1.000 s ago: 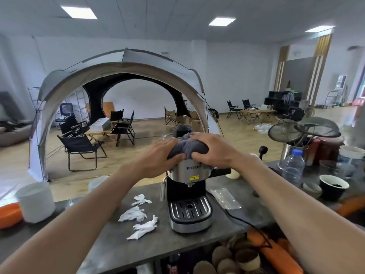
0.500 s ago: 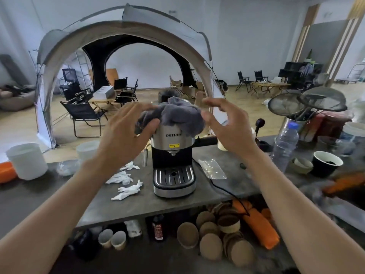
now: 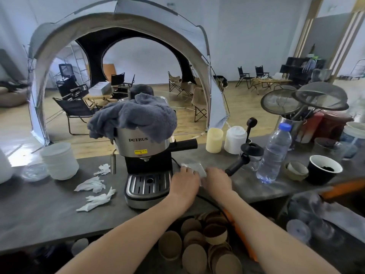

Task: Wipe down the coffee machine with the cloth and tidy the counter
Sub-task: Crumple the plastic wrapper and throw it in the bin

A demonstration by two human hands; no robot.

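Observation:
A steel and black coffee machine point(image 3: 142, 143) stands mid-counter. A grey cloth point(image 3: 136, 115) lies bunched on its top, with no hand on it. Just right of the machine's base, my left hand point(image 3: 184, 180) and my right hand point(image 3: 216, 179) rest side by side on the grey counter point(image 3: 39, 210). Both touch a clear plastic wrapper point(image 3: 194, 167) that lies flat there. The fingers hide the wrapper's near end, so whether they grip it or only press on it is unclear.
Three crumpled white tissues point(image 3: 91, 185) lie left of the machine beside a white tub point(image 3: 59, 161). A portafilter point(image 3: 240, 163), water bottle point(image 3: 275, 153), black cup point(image 3: 324, 172), two candles point(image 3: 214, 140) and a utensil can point(image 3: 296, 125) crowd the right. Paper cups point(image 3: 195, 242) sit below the counter.
Both hands let go of the cloth on top of the machine and dropped to the counter at its right. The cloth stays on the machine.

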